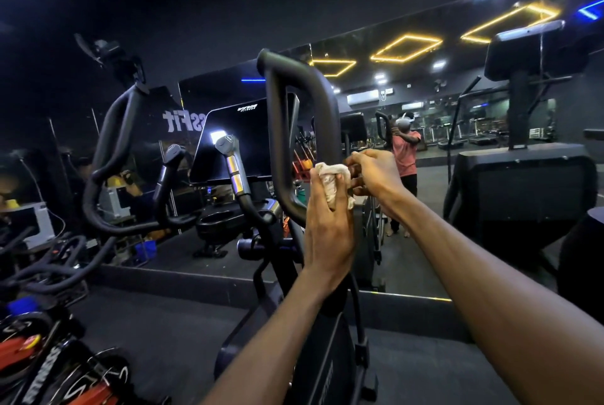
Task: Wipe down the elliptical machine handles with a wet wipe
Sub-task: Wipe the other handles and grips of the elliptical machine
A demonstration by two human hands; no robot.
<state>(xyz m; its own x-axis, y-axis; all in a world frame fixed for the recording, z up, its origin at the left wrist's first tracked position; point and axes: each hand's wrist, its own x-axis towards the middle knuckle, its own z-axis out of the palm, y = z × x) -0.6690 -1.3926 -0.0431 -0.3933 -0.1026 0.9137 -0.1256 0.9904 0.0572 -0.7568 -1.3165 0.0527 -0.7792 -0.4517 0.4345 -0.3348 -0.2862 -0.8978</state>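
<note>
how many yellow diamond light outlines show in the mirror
3, in a row along the ceiling reflection: left, partly behind the black loop handle; middle; right. More may lie outside the mirror.

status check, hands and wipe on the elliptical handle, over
Left hand grips wipe against the loop handle. Right hand pinches the wipe's upper edge. Far handle not touched. Nothing in the way.

Dark floor (183,332) under elliptical machine (304,339)
</note>
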